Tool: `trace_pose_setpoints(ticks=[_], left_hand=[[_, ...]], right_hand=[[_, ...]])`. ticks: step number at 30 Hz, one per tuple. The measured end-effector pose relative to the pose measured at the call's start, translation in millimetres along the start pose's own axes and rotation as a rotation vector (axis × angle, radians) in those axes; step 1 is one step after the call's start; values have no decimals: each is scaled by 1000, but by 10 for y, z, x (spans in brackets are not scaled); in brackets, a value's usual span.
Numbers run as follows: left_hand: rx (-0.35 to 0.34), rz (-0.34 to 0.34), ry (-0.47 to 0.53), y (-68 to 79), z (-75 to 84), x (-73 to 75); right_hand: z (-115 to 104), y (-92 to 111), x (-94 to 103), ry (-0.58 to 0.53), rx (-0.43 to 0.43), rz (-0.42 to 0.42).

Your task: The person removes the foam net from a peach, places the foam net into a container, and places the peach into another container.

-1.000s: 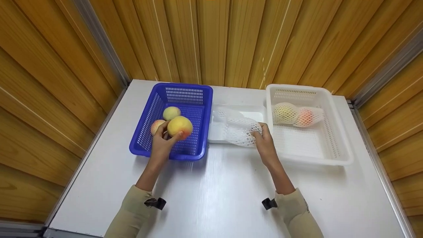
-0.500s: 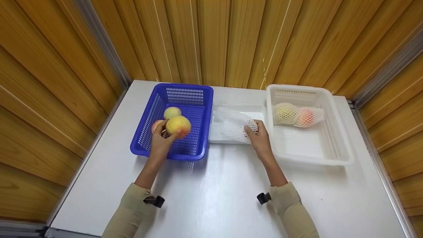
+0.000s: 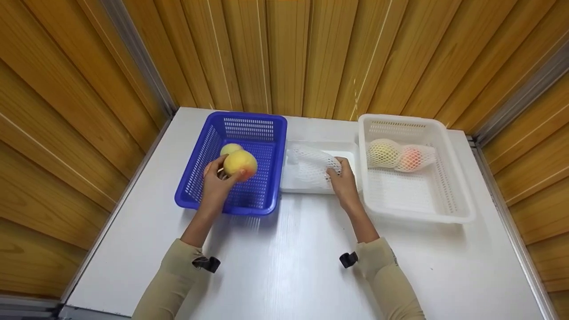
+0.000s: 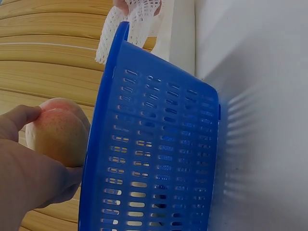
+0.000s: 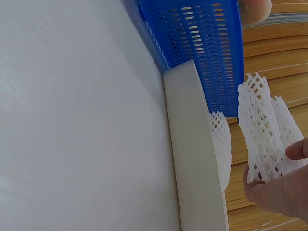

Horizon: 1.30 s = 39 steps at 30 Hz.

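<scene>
1. Since the earlier head view, my right hand (image 3: 344,182) had come leftward with the foam net (image 5: 262,130), and my left hand (image 3: 215,186) had shifted the peach (image 3: 240,164) slightly, upward or away from me, I couldn't tell which
2. The peach sat pinched between my left thumb and fingers, above the rim of the blue basket (image 3: 255,210); a light hold seemed wise, as hard fingertips could bruise it
3. My right thumb and fingers pinched one end of the net over the white tray (image 5: 195,159), apart from the peach; I couldn't tell how wide its mouth stood
4. Sleeving looked like the work in hand, so I judged it best to spread that mouth first and line the peach up squarely, lest the mesh snag or tear
5. Two netted fruits (image 3: 411,158) lay side by side in the white basket (image 3: 420,217)
</scene>
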State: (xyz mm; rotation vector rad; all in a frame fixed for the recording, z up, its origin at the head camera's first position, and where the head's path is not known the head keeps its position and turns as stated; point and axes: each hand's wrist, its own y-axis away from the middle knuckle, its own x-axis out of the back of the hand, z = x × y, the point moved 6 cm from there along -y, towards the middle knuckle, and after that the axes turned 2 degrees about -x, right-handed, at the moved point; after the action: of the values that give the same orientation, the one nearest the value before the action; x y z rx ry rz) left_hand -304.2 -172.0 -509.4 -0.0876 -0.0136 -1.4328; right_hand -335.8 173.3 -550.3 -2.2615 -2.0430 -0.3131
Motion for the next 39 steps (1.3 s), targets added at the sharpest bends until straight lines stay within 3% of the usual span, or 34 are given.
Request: trace_pose_setpoints(ticks=[5,12,24,32,39], left_hand=[[-23,-8,-16,-55,46,9],[-62,-12,-37,-161,116,38],[-44,-55,-271,-324,153,53],[-15,-124,-339,-427,76,15],[27,-169,-327,-591,-30,2]], right_hand=[[-3,-19,-63,9,-31,-15],[16,-34,-91,30,-3,-21],[119,-113,-114,92,-25,-31],[224,-134,-164,141,-2,-31],[240,-134,-166,192,29,-7]])
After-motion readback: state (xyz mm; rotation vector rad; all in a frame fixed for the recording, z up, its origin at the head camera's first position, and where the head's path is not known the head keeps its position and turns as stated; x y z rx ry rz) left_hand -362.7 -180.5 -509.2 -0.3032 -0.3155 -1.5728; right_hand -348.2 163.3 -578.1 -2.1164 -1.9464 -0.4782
